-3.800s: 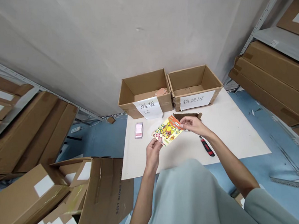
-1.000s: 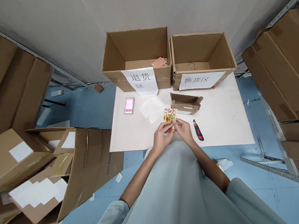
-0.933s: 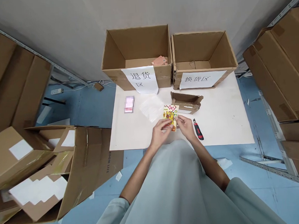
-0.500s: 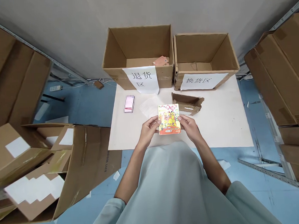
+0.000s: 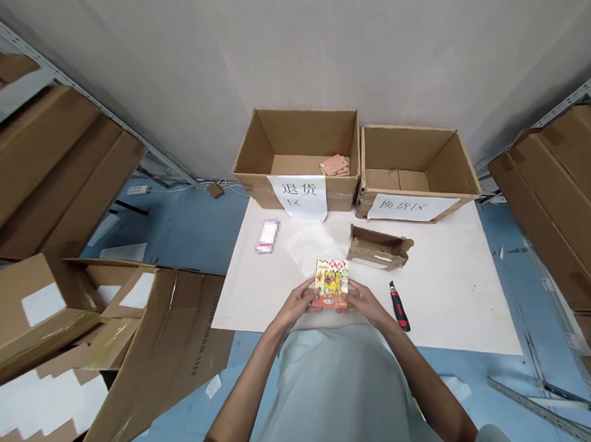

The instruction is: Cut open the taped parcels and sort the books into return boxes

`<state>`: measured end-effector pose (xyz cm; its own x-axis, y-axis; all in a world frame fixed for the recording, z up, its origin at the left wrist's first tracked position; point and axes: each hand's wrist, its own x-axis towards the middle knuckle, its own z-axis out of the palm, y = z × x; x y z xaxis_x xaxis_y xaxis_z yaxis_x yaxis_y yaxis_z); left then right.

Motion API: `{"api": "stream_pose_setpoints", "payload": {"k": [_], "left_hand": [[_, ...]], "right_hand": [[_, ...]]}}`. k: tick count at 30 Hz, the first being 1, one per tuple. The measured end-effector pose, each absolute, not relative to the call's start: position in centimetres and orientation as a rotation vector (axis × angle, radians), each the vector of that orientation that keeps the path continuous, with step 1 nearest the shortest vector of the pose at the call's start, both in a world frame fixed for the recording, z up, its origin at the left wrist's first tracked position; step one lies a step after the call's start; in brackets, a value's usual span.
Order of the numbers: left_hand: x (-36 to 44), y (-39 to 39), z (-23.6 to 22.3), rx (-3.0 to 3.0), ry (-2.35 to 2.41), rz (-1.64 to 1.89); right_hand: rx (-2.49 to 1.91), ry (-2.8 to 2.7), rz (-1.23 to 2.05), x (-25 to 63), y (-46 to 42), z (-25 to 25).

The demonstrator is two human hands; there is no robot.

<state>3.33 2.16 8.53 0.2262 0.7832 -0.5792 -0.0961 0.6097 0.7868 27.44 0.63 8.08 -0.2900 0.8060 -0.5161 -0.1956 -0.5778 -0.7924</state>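
A small square booklet (image 5: 332, 282) with a colourful cartoon cover, yellow above and orange-red below, is held up in front of my body. My left hand (image 5: 298, 301) grips its left edge and my right hand (image 5: 364, 302) its lower right edge, thumbs on the front. Beyond it on the white table (image 5: 444, 285) lies a clear plastic bag (image 5: 304, 244). Just behind my right hand stands a small open cardboard box (image 5: 380, 248). To the right of that hand rests a red and black utility knife (image 5: 399, 306).
Two open cartons with paper signs stand at the table's back; the left carton (image 5: 252, 173) contains several pinkish packets (image 5: 335, 166), beside the right carton (image 5: 424, 203). A blurred-out item (image 5: 268, 236) lies at left. A large carton (image 5: 182, 334) of boxes stands on the left floor.
The view has tilted and shifted, so the table appears lower. The utility knife now shows at right, beside my right arm. Both hands still hold the booklet, now lower and nearer my body.
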Motion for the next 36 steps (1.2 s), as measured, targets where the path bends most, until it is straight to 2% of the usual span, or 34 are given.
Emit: {"api": "stream_pose_setpoints", "payload": {"k": [7, 10, 12, 14, 19, 25, 28, 33, 36], "left_hand": [[5.0, 17.3, 19.9, 1.057, 1.053, 1.173], [5.5, 20.5, 21.6, 1.159, 1.044, 1.368], [5.7, 21.2, 19.2, 1.214, 1.085, 1.381], [5.9, 20.8, 14.7, 1.234, 1.183, 1.274], [6.4, 17.4, 2.5, 1.263, 1.646, 0.647], [7.0, 17.3, -4.0, 1.333, 1.825, 0.348], [6.9, 17.3, -5.5, 1.42, 1.849, 0.203], [6.5, 15.0, -6.5, 1.462, 1.868, -0.024], [5.7, 13.3, -6.3, 1.445, 1.881, -0.071]], "right_hand": [[-1.042, -1.037, 1.504, 27.4, 14.9, 18.2], [-0.988, -1.055, 1.396, 27.2, 16.8, 20.0], [-1.023, -1.066, 1.423, 27.4, 16.3, 19.1], [-1.097, -1.058, 1.535, 28.1, 14.6, 16.8], [-1.333, -0.89, 1.845, 30.9, 8.2, 10.5], [-1.517, -0.778, 1.831, 32.9, 3.8, 8.5], [-1.659, -0.909, 1.618, 34.0, 3.9, 8.6], [-2.234, -1.406, 0.899, 36.0, 5.4, 7.7], [-2.466, -1.692, 0.641, 36.0, 5.9, 6.4]]}}
